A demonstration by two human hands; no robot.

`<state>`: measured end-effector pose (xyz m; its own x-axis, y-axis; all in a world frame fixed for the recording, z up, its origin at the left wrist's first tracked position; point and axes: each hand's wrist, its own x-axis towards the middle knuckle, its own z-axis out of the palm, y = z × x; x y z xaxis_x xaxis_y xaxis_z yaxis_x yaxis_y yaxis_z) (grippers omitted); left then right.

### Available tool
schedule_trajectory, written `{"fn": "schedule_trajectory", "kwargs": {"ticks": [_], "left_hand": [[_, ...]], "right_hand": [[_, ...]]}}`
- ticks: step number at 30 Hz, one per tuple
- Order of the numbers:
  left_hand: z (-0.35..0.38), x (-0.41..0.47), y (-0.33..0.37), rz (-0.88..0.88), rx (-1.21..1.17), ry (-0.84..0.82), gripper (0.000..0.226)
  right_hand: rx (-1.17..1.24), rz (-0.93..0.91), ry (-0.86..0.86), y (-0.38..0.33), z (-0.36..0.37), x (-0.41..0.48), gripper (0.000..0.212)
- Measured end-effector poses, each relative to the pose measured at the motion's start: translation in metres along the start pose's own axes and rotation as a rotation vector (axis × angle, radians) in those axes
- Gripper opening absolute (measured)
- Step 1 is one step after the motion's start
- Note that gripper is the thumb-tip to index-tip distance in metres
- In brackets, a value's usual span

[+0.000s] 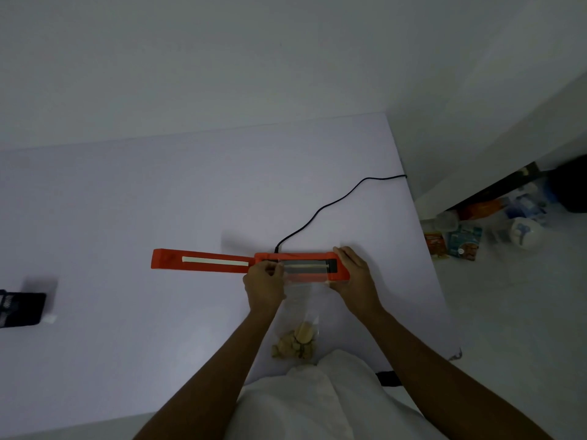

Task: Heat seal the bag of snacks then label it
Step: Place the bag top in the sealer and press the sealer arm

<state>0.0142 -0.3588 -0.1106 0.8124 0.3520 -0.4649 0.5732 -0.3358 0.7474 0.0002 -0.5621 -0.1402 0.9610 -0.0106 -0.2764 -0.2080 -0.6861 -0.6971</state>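
A clear plastic bag (300,308) lies flat on the pale table (127,217), its mouth laid across the sealing strip of an orange heat sealer (251,263) and its closed end toward the person. Inside, a small heap of pale beige snack pieces (295,342) sits gathered at the closed end, well back from the fingers; the rest of the bag between the snacks and the mouth looks empty and flat.

The left hand (263,287) pinches the bag's left top corner, thumb and fingertips drawn narrow together on the film right at the sealer's hinge. The right hand (354,281) rests on the right end of the sealer base, fingers extended and close together over the bag's right edge; whether it grips the film or only presses it down cannot be told.

The sealer's lid arm is swung fully open, lying out to the left of the left fingers with its white strip facing up. A black power cord (333,204) runs from the back of the base, just beyond the fingers, off the table's far right edge.

A black object (20,309) sits at the table's left edge, well apart from both hands.
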Motion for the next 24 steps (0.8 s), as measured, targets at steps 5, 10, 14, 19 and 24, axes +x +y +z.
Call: {"fn": "schedule_trajectory", "kwargs": {"ticks": [5,10,14,19,24], "left_hand": [[-0.0007,-0.0017,0.0002,-0.004,-0.009,0.021,0.005],[-0.001,-0.0015,0.0011,0.01,0.003,0.019,0.005],[-0.0003,-0.0019,0.0043,0.014,0.034,0.033,0.006],[0.0,-0.0014,0.007,0.005,0.055,0.044,0.009],[0.0,-0.0034,0.0093,0.054,0.062,0.038,0.015]], "right_hand": [[0.003,0.0,-0.004,0.0007,0.0001,-0.0003,0.092],[0.007,0.002,-0.001,0.0023,0.0009,0.001,0.092],[0.002,-0.009,-0.001,0.0035,0.0011,0.0015,0.091],[0.001,-0.014,0.003,0.0042,0.0018,0.0019,0.092],[-0.015,-0.012,0.01,0.0034,0.0015,0.0022,0.091]]}}
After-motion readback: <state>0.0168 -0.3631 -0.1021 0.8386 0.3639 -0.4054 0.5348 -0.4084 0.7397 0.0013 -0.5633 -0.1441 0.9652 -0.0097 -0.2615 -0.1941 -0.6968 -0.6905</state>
